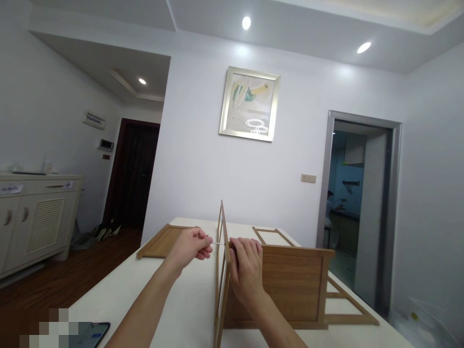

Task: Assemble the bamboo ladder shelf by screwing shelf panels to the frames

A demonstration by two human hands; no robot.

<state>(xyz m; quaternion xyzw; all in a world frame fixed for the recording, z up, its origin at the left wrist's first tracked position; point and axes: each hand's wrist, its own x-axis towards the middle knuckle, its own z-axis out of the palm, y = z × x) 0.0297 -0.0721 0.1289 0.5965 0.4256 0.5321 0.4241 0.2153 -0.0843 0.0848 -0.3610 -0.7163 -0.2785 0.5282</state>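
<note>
My left hand point(194, 244) is closed in a pinch around what looks like a hex key point(218, 243). Its thin silver shaft points right and meets the upright wooden frame point(222, 285), seen nearly edge-on. My right hand point(248, 263) wraps over the top edge of a brown wooden panel point(293, 285), close to where panel and frame meet. The panel stands on its long edge, extending right from the frame. My fingers hide the corner joint, and any screw there cannot be made out.
A white table point(184, 299) carries these parts. Another wooden panel point(165, 242) lies flat on the left; open wooden frames point(353, 304) lie behind the upright panel. A phone point(96, 333) is at the near left. Through the doorway on the right, a person point(329, 212) is partly visible.
</note>
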